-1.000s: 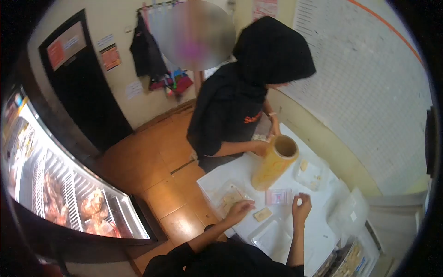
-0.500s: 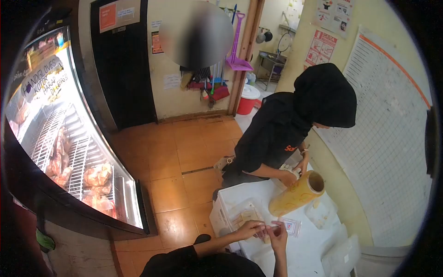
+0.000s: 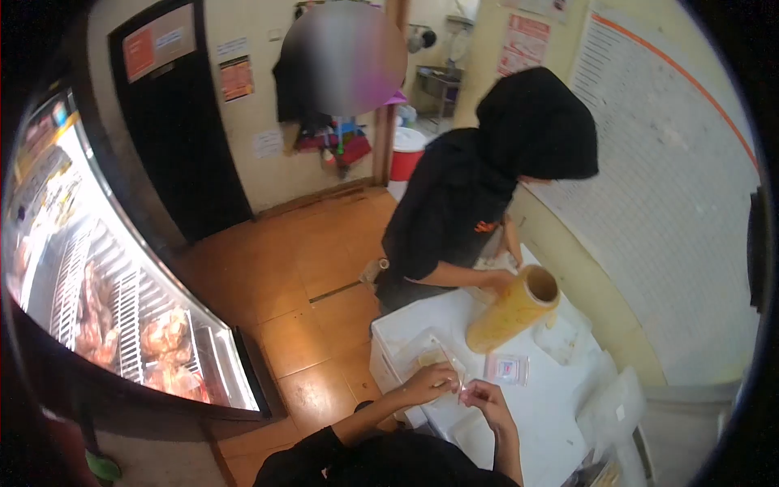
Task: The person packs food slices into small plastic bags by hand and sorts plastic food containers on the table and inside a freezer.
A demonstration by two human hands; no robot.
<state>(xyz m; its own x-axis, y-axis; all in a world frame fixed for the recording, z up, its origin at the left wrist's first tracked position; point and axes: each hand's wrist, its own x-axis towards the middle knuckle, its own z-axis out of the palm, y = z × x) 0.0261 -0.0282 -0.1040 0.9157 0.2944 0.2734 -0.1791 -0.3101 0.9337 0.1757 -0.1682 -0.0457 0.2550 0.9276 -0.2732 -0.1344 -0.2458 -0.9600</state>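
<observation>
My left hand [image 3: 432,384] and my right hand [image 3: 488,401] meet over the near part of the white table. The fingers of both hands are pinched together on a small piece of clear plastic [image 3: 462,391]; its exact kind is too small to make out. Below and beyond my left hand is a clear plastic tray [image 3: 412,344] with something pale yellow in it, partly covered by the hand. A flat clear packet with a printed label [image 3: 510,370] lies just beyond my right hand.
A large yellow roll of plastic film [image 3: 507,312] stands on the white table [image 3: 544,406]. Opposite, a co-worker in black [image 3: 454,207] bends over the far end, hands partly hidden by the roll. Clear plastic bags [image 3: 613,406] lie right. A lit display fridge [image 3: 146,325] stands left.
The whole view has shifted, with the table and co-worker higher in the picture. My right hand has come away from the labelled packet, which now shows fully. Both hands stay pinched close together.
</observation>
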